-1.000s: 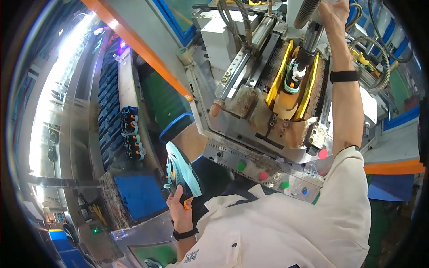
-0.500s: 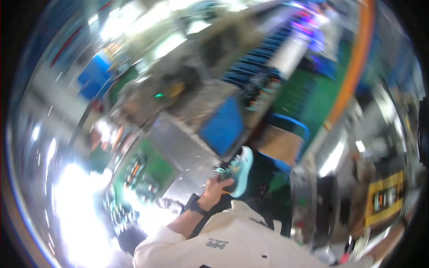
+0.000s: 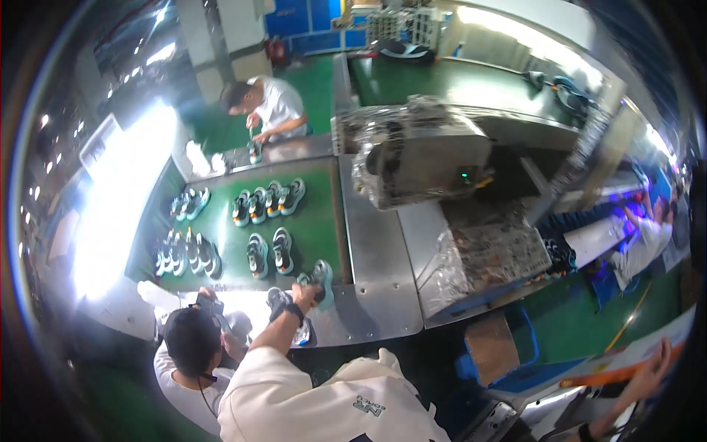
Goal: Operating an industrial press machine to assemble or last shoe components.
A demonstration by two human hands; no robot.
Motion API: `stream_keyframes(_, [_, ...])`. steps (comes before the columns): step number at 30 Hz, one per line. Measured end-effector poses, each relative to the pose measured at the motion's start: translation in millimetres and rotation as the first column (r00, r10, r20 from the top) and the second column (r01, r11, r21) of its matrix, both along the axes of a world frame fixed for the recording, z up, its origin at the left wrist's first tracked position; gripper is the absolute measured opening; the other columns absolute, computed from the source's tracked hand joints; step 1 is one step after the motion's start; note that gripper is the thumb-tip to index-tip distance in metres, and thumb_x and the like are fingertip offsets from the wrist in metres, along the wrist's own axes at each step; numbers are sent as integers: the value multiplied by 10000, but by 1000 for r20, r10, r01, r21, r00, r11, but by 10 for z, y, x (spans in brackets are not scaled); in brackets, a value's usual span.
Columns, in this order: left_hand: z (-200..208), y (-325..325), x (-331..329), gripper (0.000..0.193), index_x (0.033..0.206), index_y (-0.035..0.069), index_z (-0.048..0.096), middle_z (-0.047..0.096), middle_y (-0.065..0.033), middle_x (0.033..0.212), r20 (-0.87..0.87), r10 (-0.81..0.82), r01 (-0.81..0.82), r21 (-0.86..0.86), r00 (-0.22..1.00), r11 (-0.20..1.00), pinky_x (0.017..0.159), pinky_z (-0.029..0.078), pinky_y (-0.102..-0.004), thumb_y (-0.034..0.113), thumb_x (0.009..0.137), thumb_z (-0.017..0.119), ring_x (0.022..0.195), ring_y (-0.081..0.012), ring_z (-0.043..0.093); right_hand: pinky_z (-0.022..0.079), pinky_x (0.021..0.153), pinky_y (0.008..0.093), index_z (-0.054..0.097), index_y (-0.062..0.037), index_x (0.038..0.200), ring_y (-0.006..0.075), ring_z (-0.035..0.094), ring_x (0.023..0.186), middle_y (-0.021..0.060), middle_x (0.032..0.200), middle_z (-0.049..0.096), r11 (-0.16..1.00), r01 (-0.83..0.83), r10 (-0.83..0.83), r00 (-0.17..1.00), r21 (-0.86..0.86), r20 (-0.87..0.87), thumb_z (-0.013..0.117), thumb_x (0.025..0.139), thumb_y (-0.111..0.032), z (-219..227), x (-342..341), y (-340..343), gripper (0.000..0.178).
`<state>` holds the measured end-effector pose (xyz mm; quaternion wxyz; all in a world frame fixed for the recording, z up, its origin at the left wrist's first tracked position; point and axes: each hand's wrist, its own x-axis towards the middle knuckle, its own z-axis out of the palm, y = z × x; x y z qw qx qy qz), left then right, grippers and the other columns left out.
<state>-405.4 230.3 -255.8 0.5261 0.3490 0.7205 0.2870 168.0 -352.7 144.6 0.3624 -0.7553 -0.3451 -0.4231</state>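
Note:
My left hand, with a dark watch on its wrist, is closed on a sneaker with a pale teal sole, above the near edge of the metal table. Close by that hand, a grey sneaker lies on the bright tabletop, and part of another shoe shows under my wrist. Far off to the right, my right hand is beside an orange bar. Its fingers are small and blurred, so I cannot make out whether they grip the bar.
Several sneakers stand in rows on the green belt. A person sits close at my left; another works across the belt. A plastic-wrapped machine stands ahead, and a blue-framed chair is at right.
My view has swung left, bringing the belt and two people into clear sight. The sneaker in my left hand has moved from beside the table to over its near edge.

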Motion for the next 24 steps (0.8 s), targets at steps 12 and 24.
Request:
stream_keyframes(12, [-534,1939,-557,524,1049,-57,642,651,-304,1099,-521,-332,328,-103,787,939,903,509,-454,386,774,693,1056,-416,638,479,873,350,613,28,1131,253,629,958,130,1057,668,814,-296,-56,816,-499,-575,555,981,-279,-2277,1531,3238,347])
stream_keyframes(24, [3437,3889,-8,490,1224,-52,603,704,-158,1057,-340,-290,444,752,895,488,864,504,-321,288,885,701,980,-193,650,415,744,481,584,37,1040,437,555,856,265,936,593,819,90,-343,868,-566,-358,386,1037,-303,-2635,863,3687,394])
